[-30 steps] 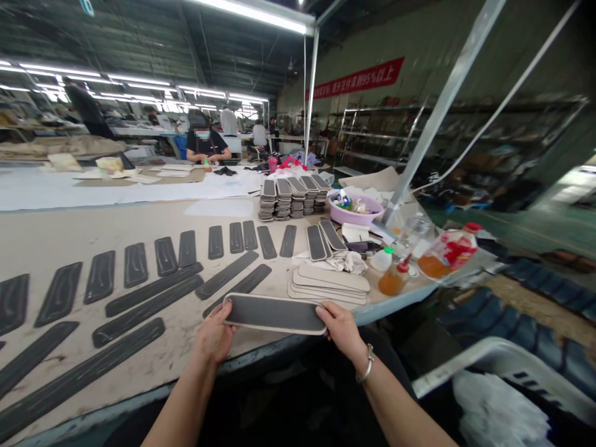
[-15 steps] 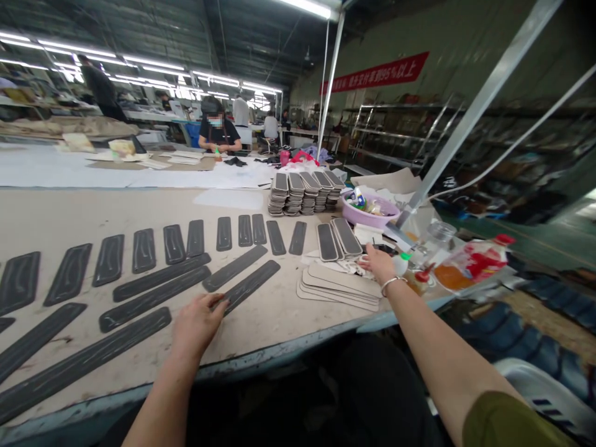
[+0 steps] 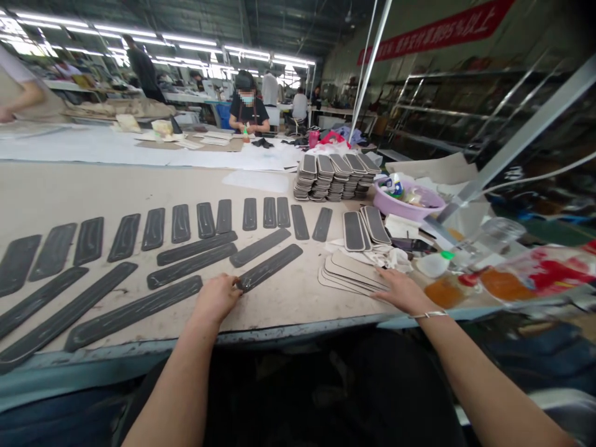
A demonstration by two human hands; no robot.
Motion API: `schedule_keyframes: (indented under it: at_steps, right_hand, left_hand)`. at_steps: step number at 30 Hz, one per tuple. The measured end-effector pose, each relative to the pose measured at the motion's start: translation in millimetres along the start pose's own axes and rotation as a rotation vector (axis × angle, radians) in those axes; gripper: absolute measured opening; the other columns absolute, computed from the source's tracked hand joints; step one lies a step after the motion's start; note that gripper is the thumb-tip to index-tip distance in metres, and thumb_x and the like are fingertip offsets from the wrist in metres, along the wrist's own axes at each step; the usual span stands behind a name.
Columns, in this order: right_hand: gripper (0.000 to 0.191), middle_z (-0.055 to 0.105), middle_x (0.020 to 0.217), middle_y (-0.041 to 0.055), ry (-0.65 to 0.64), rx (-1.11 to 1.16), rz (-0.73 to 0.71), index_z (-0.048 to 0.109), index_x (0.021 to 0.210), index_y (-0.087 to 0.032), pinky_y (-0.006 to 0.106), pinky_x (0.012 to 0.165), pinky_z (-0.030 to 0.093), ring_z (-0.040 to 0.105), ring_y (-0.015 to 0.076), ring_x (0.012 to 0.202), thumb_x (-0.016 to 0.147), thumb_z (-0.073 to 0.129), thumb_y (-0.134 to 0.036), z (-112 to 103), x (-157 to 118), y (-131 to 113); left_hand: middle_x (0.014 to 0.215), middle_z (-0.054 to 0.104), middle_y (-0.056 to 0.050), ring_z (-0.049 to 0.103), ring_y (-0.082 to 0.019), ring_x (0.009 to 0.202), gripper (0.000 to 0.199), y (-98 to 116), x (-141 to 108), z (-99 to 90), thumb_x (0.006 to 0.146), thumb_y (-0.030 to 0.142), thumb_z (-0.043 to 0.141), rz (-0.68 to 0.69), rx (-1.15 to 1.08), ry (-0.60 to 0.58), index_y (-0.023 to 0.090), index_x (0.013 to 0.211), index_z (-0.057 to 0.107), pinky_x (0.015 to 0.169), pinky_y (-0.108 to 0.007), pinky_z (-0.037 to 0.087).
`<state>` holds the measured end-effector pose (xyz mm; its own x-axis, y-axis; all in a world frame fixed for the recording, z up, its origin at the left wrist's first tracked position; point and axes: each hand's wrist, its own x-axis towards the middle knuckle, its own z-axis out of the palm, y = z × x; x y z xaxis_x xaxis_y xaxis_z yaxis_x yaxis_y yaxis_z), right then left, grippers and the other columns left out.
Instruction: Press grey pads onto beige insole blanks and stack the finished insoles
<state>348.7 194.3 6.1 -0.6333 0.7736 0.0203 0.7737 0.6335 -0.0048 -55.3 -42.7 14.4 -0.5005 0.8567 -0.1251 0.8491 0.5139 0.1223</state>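
Observation:
At the lower end of a long dark strip is my left hand, its fingers bent together at the strip's tip; whether they pinch it is too small to tell. My right hand has its fingers apart on the right end of a fanned stack of pale, rounded boards. Just behind that stack, dark panels with pale edges lie on a white cloth. Several short dark pieces form a row across the table, with longer glossy strips in front of them.
Piled dark panels stand at the back beside a purple basin. Bottles, one green-capped, crowd the right side near a slanted metal pole. A masked person sits across the table; another person's arm shows at far left.
My right hand has moved from beside the white cloth down onto the pale boards. My left hand stays at the same strip. The view has turned, bringing another person's arm in at the left.

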Motion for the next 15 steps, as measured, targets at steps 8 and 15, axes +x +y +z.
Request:
schedule_keyframes:
  at_steps: [8, 15]
  right_hand:
    - [0.033, 0.062, 0.091, 0.0087, -0.035, -0.082, -0.221, 0.06, 0.107, -0.02, 0.028, 0.071, 0.044, 0.058, 0.0199, 0.082, 0.08, 0.052, -0.037, -14, 1, -1]
    - [0.027, 0.064, 0.087, 0.0079, -0.048, -0.025, -0.266, 0.066, 0.097, -0.021, 0.029, 0.073, 0.043, 0.058, 0.0189, 0.081, 0.084, 0.042, -0.025, -13, -7, -6]
  left_hand:
    - [0.095, 0.064, -0.008, 0.059, -0.019, 0.085, 0.027, -2, -1, 7.1, 0.078, 0.029, 0.045, 0.122, 0.008, -0.011, 0.019, 0.086, 0.069, 0.077, -0.027, 0.041]
    - [0.085, 0.06, -0.009, 0.057, -0.018, 0.076, 0.033, 5, -12, 7.2, 0.082, 0.028, 0.037, 0.201, 0.034, 0.072, 0.016, 0.071, 0.065, 0.069, -0.029, 0.041]
